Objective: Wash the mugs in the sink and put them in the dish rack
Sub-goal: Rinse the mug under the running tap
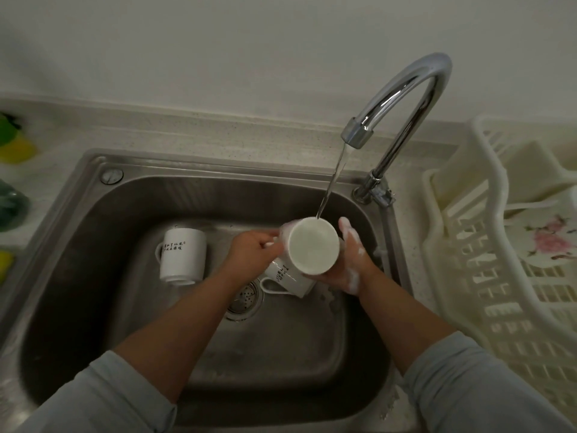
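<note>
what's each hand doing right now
left hand: grips the white mug by its handle
right hand: soapy, curled round the same mug's side, holding it

Steel, chrome, ceramic and plastic.
The sink [93, 245] is brushed steel, dull; the faucet [415, 79] mirror-bright chrome; the held mug [313, 250] glossy white ceramic; the dish rack [468, 276] matt cream plastic; the countertop [218, 132] speckled and stone-like.
</note>
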Demonstrator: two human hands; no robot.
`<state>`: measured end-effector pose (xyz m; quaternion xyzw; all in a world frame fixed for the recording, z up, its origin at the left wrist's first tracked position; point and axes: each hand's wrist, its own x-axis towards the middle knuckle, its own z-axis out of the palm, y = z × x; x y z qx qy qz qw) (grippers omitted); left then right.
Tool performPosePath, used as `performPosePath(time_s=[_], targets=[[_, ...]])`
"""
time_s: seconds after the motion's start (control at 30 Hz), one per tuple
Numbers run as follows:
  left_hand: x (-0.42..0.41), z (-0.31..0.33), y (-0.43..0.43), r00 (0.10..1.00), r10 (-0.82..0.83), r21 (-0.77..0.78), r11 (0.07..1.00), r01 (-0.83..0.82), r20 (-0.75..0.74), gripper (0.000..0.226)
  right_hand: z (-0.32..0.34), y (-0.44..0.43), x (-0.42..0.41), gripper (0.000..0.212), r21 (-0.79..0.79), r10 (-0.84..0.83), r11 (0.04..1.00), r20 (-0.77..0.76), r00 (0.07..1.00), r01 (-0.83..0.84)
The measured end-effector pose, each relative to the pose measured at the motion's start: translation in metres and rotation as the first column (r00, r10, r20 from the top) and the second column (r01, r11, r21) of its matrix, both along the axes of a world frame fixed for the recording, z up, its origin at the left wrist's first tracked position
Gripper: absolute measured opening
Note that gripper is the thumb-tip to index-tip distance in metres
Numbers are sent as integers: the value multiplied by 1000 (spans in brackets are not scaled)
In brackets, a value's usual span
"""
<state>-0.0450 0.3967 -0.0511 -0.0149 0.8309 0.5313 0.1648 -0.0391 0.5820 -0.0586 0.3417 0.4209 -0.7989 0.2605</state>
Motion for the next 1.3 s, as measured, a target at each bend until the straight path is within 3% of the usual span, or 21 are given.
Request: performPosePath(time_s=[0.1, 0.17, 0.27, 0.37, 0.47, 0.6, 0.7, 0.77, 0.83, 0.9, 0.97, 1.03, 1.1, 1.17, 1.2, 1.23, 1.27, 1.3], targets=[[7, -2, -9, 946, -168, -294, 952, 83, -276, 14, -13, -12, 5, 58, 73, 14, 997, -14, 1000, -13], [16, 0, -17, 867, -335, -462, 875, 142, -368, 21, -21, -19, 10, 54, 144, 102, 984, 10, 995, -102], [29, 1, -34, 673, -558, -604, 770, 203, -485, 33, -23, -27, 19, 51, 163, 193, 967, 27, 981, -195], [39, -1, -44, 485, -713, -729, 654, 201, -507, 34, -15, -32, 28, 50, 53, 246, 968, -42, 968, -243], [44, 5, -50, 335, -775, -774, 609, 173, -536, 33, -11, -31, 36, 87, 89, 294, 954, -81, 952, -287], [42, 19, -53, 203, -823, -805, 564, 186, -530, 17, -2, -26, 44, 76, 90, 214, 976, -212, 953, -199], [34, 34, -44, 197, -803, -767, 595, 238, -562, 40, 7, -18, 38, 98, 82, 170, 985, -316, 933, -152], [27, 42, -40, 137, -805, -774, 592, 224, -577, 29, 13, -14, 34, 113, 65, 167, 986, -379, 910, -154], [21, 43, -39, 105, -823, -798, 567, 203, -558, 17, 17, -12, 33, 114, 59, 159, 987, -407, 899, -148], [21, 37, -40, 135, -837, -816, 547, 186, -530, 26, 20, -13, 33, 110, 59, 175, 985, -381, 908, -165], [26, 35, -40, 213, -828, -809, 556, 191, -519, 34, 20, -15, 34, 90, 72, 209, 978, -290, 934, -197], [32, 35, -36, 400, -780, -757, 600, 261, -481, 34, 22, -18, 38, 58, 113, 257, 964, -157, 954, -241], [32, 30, -34, 640, -680, -648, 675, 353, -359, 36, 13, -19, 41, 49, 115, 292, 951, -36, 956, -286], [28, 26, -31, 830, -528, -483, 783, 393, -180, 33, 15, -21, 46, 65, 212, 361, 909, 28, 932, -359], [25, 25, -31, 896, -433, -401, 841, 362, -98, 30, 19, -20, 45, 83, 190, 251, 947, 62, 966, -258], [20, 22, -31, 937, -348, -347, 881, 322, -16, 27, 21, -16, 43, 100, 259, 165, 951, 49, 985, -172], [17, 21, -30, 962, -266, -287, 918, 273, 65, 25, 23, -17, 42, 110, 375, 272, 893, -6, 962, -250], [13, 19, -28, 972, -193, -212, 952, 219, 136, 22, 21, -13, 39, 107, 341, 277, 907, -41, 960, -247]])
